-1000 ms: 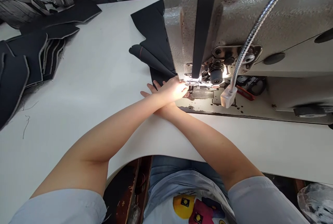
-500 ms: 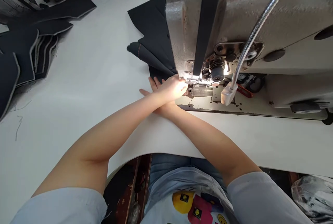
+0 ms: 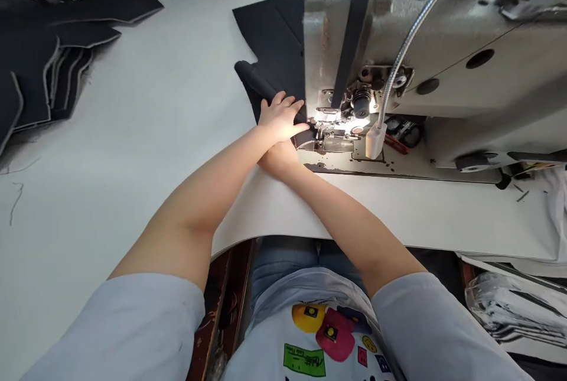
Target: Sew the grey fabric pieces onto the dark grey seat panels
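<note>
Mostly, what I saw through the head camera, watching from a distance, was a white table point(image 3: 172, 97), with a grey sewing machine point(image 3: 425, 56) filling the upper right. At the far left lay a stack of cut dark pieces point(image 3: 33, 74), pale along their edges. Nearer the middle was the dark cloth point(image 3: 279, 32), partly folded, its right side passing out of sight behind the machine's end and its near part reaching the lit sewing foot point(image 3: 319, 134). The left hand point(image 3: 282, 119), crossed over the right, rested palm down on the cloth, fingers spread wide and thumb pointing toward the foot. The right hand point(image 3: 280, 158) was tucked beneath the left wrist; its fingers were hidden, so I could not tell whether they pinched anything. I judged the step to be steadying and lining up the cloth for stitching; the next move seemed to call for even guidance, with fingertips kept clear of the foot. A white lamp head point(image 3: 375, 140) hung just right of it. Smallest of all, a loose thread point(image 3: 16, 204) curled at far left.
</note>
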### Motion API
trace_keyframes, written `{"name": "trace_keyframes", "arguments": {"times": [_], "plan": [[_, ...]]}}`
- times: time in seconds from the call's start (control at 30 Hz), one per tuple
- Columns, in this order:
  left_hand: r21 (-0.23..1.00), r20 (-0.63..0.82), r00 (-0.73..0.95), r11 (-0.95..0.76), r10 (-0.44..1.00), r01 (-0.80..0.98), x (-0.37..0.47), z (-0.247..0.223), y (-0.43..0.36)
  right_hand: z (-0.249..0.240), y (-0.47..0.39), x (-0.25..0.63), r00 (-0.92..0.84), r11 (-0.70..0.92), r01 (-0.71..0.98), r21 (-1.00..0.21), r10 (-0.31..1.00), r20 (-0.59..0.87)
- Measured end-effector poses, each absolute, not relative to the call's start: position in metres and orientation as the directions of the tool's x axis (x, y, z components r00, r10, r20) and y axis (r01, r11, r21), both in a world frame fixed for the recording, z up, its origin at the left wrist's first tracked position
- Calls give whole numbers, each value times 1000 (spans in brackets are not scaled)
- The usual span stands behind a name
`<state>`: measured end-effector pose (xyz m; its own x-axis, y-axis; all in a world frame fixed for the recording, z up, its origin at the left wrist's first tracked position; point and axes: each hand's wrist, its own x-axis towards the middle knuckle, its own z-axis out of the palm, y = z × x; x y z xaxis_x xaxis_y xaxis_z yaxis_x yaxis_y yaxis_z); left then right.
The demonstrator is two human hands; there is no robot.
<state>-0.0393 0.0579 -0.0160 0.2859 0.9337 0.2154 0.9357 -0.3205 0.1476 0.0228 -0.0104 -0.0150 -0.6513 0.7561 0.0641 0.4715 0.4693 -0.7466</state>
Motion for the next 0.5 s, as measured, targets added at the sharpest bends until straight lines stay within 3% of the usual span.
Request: {"name": "trace_keyframes", "arguments": {"times": [0.13,0.27,0.4,0.5], "plan": [[70,245,230,-254,942,965,-39,-8,45,-12,-25,49,-734,646,580,-496,679,24],[-8,322,232,-242,918,970,-38,-1,-18,-12,-47,97,-844,744,385,-546,523,119],[-99,124,158,-146,980,984,-46,6,-76,-15,-72,145,-924,768,84,-635,298,239],[-90,36,135,-131,990,987,-54,5,-87,-17,-81,160,-942,782,44,-622,240,235]]}}
